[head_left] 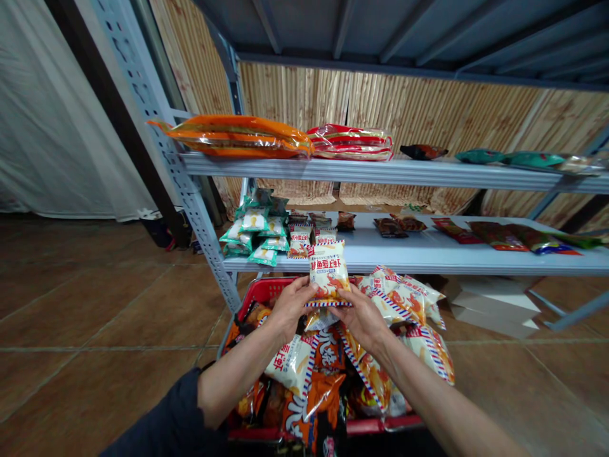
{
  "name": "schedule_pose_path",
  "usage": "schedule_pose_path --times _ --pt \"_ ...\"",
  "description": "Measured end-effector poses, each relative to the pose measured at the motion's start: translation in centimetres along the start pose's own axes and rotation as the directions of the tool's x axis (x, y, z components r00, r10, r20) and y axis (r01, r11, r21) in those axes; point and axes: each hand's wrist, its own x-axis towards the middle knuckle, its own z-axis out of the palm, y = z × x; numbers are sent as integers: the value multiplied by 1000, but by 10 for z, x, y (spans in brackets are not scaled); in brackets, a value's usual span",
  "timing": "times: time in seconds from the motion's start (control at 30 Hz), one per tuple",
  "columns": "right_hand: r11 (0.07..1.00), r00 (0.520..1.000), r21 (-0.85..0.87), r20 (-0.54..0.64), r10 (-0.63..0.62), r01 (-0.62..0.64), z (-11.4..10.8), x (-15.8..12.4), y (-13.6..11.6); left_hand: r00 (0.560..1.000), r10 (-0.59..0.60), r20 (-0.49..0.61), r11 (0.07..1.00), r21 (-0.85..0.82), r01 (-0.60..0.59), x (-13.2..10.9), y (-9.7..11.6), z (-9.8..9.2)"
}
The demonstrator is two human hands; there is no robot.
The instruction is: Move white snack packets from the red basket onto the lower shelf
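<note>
Both hands hold one white snack packet (328, 270) with red print upright, above a red basket (259, 289) heaped with similar packets. My left hand (291, 306) grips its lower left corner, fingers closed. My right hand (360, 317) pinches its lower right edge. The packet is just in front of the lower shelf (419, 251), where matching white packets (301, 241) and a pile of green and white packets (254, 233) lie.
A grey metal rack stands ahead. Its upper shelf (380, 170) carries orange bags (233, 134), red bags (351, 142) and green packets (509, 157). Dark and colourful packets (499, 236) lie on the lower shelf's right. White boxes (495, 304) sit on the tiled floor under it.
</note>
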Motion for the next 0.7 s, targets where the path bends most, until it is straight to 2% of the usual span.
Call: schedule_pose_path --times 0.13,0.43,0.6,0.7 --pt "977 999 -208 10 -35 36 0 -1 -6 998 8 -58 999 32 -6 1 1 -3" --pt "943 997 -326 11 -72 71 0 12 -7 999 3 -47 1000 16 -2 3 -5 -11" --pt "924 999 -380 45 -19 35 -5 11 -1 994 -73 84 997 -19 75 -6 -3 -15" --pt "916 996 -400 74 41 -7 -7 10 1 989 -116 89 992 -35 119 -8 -1 -18"
